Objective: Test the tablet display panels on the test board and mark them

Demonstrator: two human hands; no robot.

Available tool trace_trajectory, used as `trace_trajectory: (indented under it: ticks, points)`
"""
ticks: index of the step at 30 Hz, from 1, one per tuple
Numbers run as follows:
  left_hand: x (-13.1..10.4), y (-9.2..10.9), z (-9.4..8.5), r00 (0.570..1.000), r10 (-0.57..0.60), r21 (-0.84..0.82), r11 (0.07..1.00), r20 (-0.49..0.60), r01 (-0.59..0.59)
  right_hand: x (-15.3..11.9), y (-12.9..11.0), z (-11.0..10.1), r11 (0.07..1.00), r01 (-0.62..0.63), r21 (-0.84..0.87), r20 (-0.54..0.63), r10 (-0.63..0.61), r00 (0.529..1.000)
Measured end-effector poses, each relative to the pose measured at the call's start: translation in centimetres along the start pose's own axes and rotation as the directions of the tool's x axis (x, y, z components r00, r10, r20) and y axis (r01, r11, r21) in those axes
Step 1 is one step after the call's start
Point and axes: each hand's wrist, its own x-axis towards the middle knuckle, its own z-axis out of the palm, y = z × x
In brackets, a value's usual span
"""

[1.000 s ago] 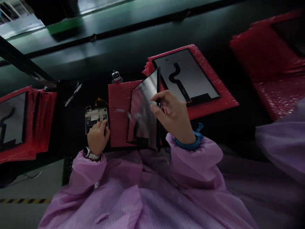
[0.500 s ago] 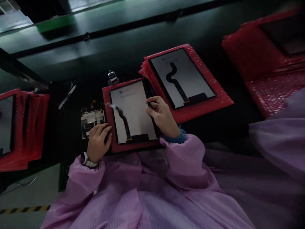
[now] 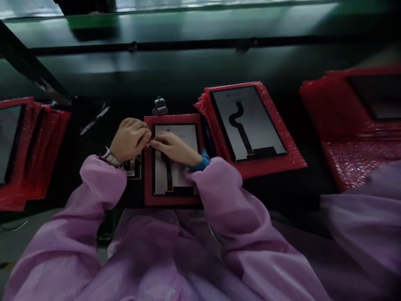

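A display panel [image 3: 183, 179] with a pale back and dark border lies on a red bubble-wrap bag [image 3: 148, 184] in front of me. Its black flex cable [image 3: 169, 175] runs up under my right hand [image 3: 175, 148], whose thumb and fingers are pinched at the cable's upper end. My left hand [image 3: 130, 140] meets it there from the left, fingers closed and tips nearly touching the right ones. A small pale piece shows between the fingertips; its details are too small to make out. Below my left hand, a small circuit board [image 3: 134, 168] is mostly covered.
To the right, another display panel [image 3: 255, 131] lies on stacked red bags [image 3: 272, 165]. More red bags [image 3: 46, 154] stand at left and far right [image 3: 332, 108]. Behind are a metal tally counter [image 3: 160, 105] and a pen-like tool [image 3: 95, 120]. Someone's purple sleeve [image 3: 363, 209] is at right.
My left hand has risen from beside the circuit board to the cable's end. My right hand has left the panel's right edge and moved left to meet it. The view has turned slightly.
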Motion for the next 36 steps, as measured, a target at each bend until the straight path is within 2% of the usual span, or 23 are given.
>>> trace_trajectory:
  ticks: [3,8,13,17,21,28,30,31,32,33,35,36]
  points:
    - [-0.6,-0.7,0.9,0.997,0.059,-0.068,0.996,0.058,-0.055,-0.2,0.9,0.6,0.989,0.041,0.14,-0.036,-0.036,0.999]
    - [-2.0,-0.5,1.0,0.996,0.085,-0.161,0.984,0.025,-0.08,-1.5,1.1,0.8,0.96,0.106,0.261,-0.02,-0.105,0.994]
    - [-1.9,-0.1,1.4,0.993,0.119,-0.193,0.975,0.018,-0.114,-1.7,0.7,1.5,0.95,0.116,0.29,0.039,-0.133,0.99]
    - [-2.0,0.2,1.7,0.983,0.178,-0.188,0.968,0.036,-0.169,-2.0,0.9,2.1,0.943,0.131,0.306,-0.027,-0.129,0.991]
    - [-2.2,0.4,1.9,0.972,0.219,-0.192,0.961,0.085,-0.199,-2.3,1.1,2.4,0.964,0.134,0.23,-0.065,-0.123,0.99]
    - [-2.4,0.8,1.9,0.973,0.17,-0.229,0.964,0.153,-0.132,-2.6,1.2,2.1,0.975,0.116,0.191,-0.004,-0.118,0.993]
    - [-2.4,0.4,2.0,0.993,0.076,-0.226,0.973,0.092,-0.054,-2.7,1.4,1.5,0.971,0.088,0.222,0.039,-0.099,0.994]
    - [-2.4,0.0,2.0,1.0,-0.016,-0.218,0.976,0.014,0.018,-2.7,1.6,1.1,0.97,0.073,0.232,0.049,-0.087,0.995]
    - [-2.4,-0.4,2.0,0.986,-0.135,-0.21,0.971,-0.098,0.112,-2.6,2.1,0.6,0.974,0.063,0.22,0.025,-0.07,0.997]
    - [-2.4,-0.9,2.0,0.938,-0.262,-0.211,0.954,-0.228,0.215,-2.5,2.7,0.2,0.984,0.057,0.171,-0.036,-0.052,0.998]
    - [-2.6,-1.3,1.9,0.769,-0.452,-0.244,0.892,-0.451,0.381,-2.1,4.4,-0.5,0.999,0.02,-0.025,-0.245,-0.026,0.969]
    - [-2.9,-1.0,1.8,0.698,-0.498,-0.266,0.866,-0.514,0.423,-1.7,5.5,-0.8,0.99,-0.027,-0.142,-0.35,-0.025,0.936]
